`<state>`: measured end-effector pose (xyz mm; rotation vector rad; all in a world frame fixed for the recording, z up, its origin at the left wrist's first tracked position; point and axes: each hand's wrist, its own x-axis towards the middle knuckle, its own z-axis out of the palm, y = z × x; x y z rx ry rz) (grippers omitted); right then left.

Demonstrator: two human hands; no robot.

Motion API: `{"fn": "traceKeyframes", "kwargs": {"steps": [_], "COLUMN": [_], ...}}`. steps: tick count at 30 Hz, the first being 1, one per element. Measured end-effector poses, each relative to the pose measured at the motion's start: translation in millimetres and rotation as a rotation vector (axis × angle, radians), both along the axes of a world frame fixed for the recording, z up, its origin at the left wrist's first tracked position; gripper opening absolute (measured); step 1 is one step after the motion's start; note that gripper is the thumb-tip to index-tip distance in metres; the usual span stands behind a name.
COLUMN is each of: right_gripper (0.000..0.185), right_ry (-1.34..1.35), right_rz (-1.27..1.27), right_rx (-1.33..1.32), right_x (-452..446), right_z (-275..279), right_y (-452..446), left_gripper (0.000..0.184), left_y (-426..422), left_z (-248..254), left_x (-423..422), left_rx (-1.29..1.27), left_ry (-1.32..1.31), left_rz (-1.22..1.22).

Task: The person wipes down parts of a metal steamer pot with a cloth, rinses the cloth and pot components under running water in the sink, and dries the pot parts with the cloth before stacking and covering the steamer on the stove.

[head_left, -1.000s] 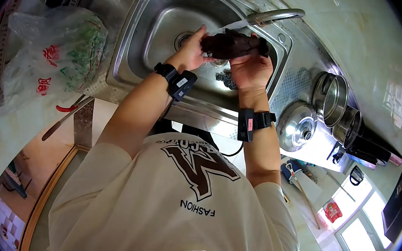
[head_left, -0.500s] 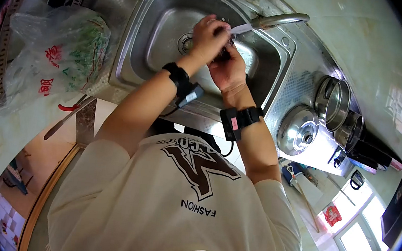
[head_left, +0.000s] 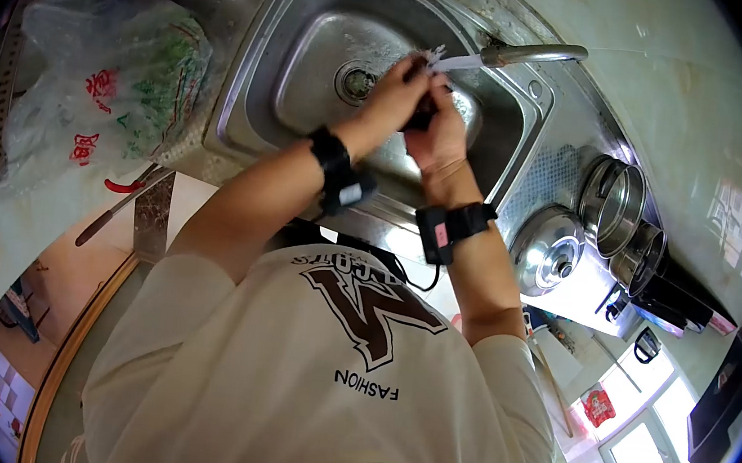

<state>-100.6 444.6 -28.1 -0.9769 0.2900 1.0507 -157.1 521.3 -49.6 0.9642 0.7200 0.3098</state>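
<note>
Over the steel sink (head_left: 282,87), my left hand (head_left: 392,103) and my right hand (head_left: 440,139) are close together under the running tap (head_left: 534,56). A dark, reddish-brown thing (head_left: 423,110) shows between them; its kind is mostly hidden by my fingers. My right hand is closed around it from below. The fingers of my left hand are curled at its upper side, right where the water lands and splashes. The round drain (head_left: 357,82) lies left of my hands.
A clear plastic bag (head_left: 109,96) with greens stands left of the sink, near a red-handled tool (head_left: 125,186) and a long dark-handled tool (head_left: 95,228). On the right are a pot lid (head_left: 547,250) and steel pots (head_left: 614,203).
Both hands have shifted slightly right and down in the view, along with the whole scene around the sink. My left hand has turned, with its fingers now nearer the water stream.
</note>
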Motion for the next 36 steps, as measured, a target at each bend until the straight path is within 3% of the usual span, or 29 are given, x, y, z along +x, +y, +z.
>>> {"fn": "traceKeyframes", "kwargs": {"steps": [1,3,5,6,7,9,13,14,15,17,18,24,31,33,34,36], "right_gripper": [0.027,0.031,0.033,0.031,0.030,0.035,0.034,0.035,0.035,0.035,0.035,0.037,0.035,0.035,0.034,0.034], "right_ry": [0.053,-0.027,0.080,-0.010,0.149,0.109,0.007,0.011,-0.013,0.058,0.084,0.063,-0.058,-0.092,-0.053,-0.014], "right_rz": [-0.001,-0.083,0.053,0.077,0.015,0.007,-0.058,-0.048,-0.151,-0.049,-0.064,0.017,0.129,0.183,0.190,0.198], "right_rx": [0.002,0.083,0.271,0.270,0.141,0.031,0.092,0.142,0.072,0.247,0.183,0.034,0.067,0.071,0.110,0.150], "right_x": [13.7,36.5,30.5,6.0,-8.6,-14.6,11.6,21.3,27.1,22.6,17.2,-6.4,-5.8,-4.2,-3.0,3.1], "right_z": [-2.2,-11.6,-22.4,-13.6,4.4,-1.7,13.1,14.3,4.5,-9.7,-12.5,4.5,-22.1,-18.7,-16.3,-6.7], "right_y": [-1.3,-3.5,-12.3,0.6,2.0,1.0,6.7,4.1,8.0,7.6,9.4,13.1,1.3,-1.8,-3.6,-5.0], "left_gripper": [0.040,0.045,0.048,0.047,0.046,0.044,0.043,0.040,0.036,0.033,0.033,0.028,0.042,0.043,0.043,0.040], "left_y": [-15.6,-42.8,-41.5,-28.4,-8.7,20.3,-18.3,-32.0,-40.2,-36.4,-32.0,-1.2,15.8,23.5,25.3,30.5], "left_z": [0.9,10.7,10.7,14.9,17.3,8.8,14.3,17.8,16.0,13.6,14.9,9.0,-12.1,-0.7,6.2,12.6], "left_x": [-4.3,-11.3,-8.5,-2.8,4.5,9.2,-9.4,-14.5,-11.1,-7.8,-5.2,10.4,12.1,9.3,9.9,3.1], "left_rx": [0.121,0.553,0.720,0.683,0.646,0.563,0.331,0.483,0.655,0.804,0.803,0.658,0.561,0.122,-0.267,-0.413], "left_ry": [0.039,-0.114,-0.081,-0.027,0.026,0.107,-0.002,0.002,-0.150,-0.043,-0.046,0.122,0.377,0.252,0.336,0.206], "left_rz": [-0.072,0.025,0.003,0.008,0.013,0.089,0.026,-0.007,0.109,0.082,0.082,0.129,0.084,0.096,0.151,0.093]}}
